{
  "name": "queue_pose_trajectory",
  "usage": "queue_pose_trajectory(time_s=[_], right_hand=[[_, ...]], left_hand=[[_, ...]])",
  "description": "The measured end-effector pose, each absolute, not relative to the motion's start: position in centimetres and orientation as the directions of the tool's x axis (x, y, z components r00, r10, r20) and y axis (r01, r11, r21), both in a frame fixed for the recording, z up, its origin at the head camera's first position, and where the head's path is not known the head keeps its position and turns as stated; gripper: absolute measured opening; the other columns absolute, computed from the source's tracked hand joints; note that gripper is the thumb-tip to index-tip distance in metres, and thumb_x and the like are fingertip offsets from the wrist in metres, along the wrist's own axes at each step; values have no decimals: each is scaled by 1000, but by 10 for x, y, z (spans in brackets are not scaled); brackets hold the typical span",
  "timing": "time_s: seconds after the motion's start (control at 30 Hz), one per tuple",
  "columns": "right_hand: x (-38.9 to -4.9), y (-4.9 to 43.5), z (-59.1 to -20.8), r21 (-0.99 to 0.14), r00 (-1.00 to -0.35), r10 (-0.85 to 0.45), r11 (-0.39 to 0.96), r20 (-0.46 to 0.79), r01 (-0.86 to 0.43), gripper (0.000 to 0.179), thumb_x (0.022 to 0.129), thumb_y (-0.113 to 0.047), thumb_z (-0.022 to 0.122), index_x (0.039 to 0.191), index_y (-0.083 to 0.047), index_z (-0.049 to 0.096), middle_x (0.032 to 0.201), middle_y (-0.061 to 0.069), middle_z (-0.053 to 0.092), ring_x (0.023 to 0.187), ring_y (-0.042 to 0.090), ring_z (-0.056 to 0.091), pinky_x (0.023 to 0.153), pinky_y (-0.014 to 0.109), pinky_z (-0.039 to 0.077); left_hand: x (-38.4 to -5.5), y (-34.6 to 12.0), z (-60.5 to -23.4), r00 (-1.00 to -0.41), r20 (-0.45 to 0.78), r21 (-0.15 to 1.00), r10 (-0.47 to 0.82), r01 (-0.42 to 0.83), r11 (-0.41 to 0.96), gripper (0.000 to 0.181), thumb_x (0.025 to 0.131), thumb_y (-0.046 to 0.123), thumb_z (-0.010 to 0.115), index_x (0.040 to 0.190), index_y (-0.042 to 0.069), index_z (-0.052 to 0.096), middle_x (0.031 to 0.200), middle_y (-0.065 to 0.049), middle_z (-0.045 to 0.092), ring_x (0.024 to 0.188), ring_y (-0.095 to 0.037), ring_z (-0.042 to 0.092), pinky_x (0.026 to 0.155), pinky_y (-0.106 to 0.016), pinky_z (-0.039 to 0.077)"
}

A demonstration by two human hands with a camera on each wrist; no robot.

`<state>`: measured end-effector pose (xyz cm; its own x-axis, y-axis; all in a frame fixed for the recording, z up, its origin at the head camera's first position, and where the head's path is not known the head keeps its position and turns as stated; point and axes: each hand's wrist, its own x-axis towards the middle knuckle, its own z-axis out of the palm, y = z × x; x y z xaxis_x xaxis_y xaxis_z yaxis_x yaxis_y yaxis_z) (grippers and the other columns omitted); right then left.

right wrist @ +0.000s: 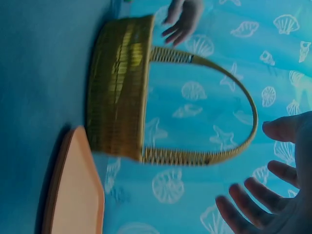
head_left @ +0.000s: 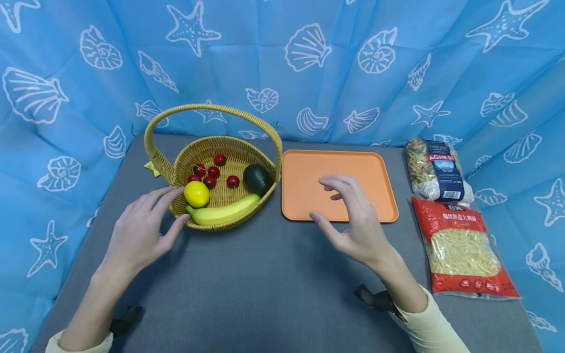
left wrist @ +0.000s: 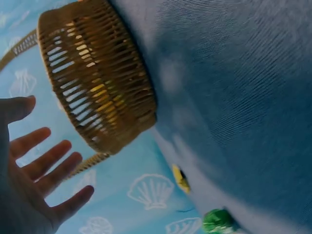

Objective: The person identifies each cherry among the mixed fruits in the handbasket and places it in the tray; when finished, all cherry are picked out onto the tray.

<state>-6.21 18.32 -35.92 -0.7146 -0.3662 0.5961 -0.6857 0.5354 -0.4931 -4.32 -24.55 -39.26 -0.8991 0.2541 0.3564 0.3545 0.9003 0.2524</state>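
A wicker basket [head_left: 229, 145] with a tall arched handle stands at the back left of the table. In it lie a yellow lemon [head_left: 196, 194], a banana [head_left: 225, 211], a dark avocado [head_left: 257, 179] and several red cherries [head_left: 214, 171]. My left hand [head_left: 143, 228] is raised at the basket's near left rim, thumb and fingers spread, holding nothing; the left wrist view shows the same spread fingers beside the wicker wall. Over the near part of an orange tray [head_left: 304, 181] hovers my right hand [head_left: 357, 220], fingers loosely bent and nothing between them.
At the right edge lie a pasta bag with a dark label [head_left: 441, 169] and a red pasta bag [head_left: 465, 250]. A small yellow wrapper [head_left: 152, 169] sits left of the basket, and a green wrapped item [left wrist: 218, 222] shows in the left wrist view. A blue curtain [head_left: 265, 63] hangs behind.
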Motion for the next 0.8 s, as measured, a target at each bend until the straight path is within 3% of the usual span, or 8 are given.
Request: queue_pose_trajectory(time_s=[0.1,0.2,0.4,0.8], right_hand=[[-68,167,-359,-617,-761,-389,445,520,-649,49,99,-20,80,141,-2,62,137,14,67,115,26,70,91,35,67],[-76,150,-359,-725,-795,-420,358,438,-589,45,95,-6,81,137,-2,64,134,13,70,114,26,72,88,39,69],[-97,118,-364,-803,-798,-513,302,317,-513,35,100,-9,77,133,-3,66,124,11,73,105,21,74,91,36,69],[-150,57,-363,-919,-744,-653,190,143,-344,31,106,-14,69,135,-4,65,129,15,72,101,20,74,89,38,67]], left_hand=[[-44,-247,-398,-924,323,336,204,313,888,62,93,23,85,149,8,62,144,-22,65,127,-44,63,100,-73,56],[-45,-248,-403,-948,275,414,163,269,870,62,96,20,82,150,1,59,146,-26,61,131,-47,59,104,-74,53],[-44,-248,-406,-985,153,529,80,150,836,64,102,23,77,151,-8,51,156,-30,50,139,-50,53,112,-76,47],[-45,-249,-414,-994,104,679,24,89,729,67,104,23,77,156,-4,46,159,-29,44,135,-50,56,104,-67,57]])
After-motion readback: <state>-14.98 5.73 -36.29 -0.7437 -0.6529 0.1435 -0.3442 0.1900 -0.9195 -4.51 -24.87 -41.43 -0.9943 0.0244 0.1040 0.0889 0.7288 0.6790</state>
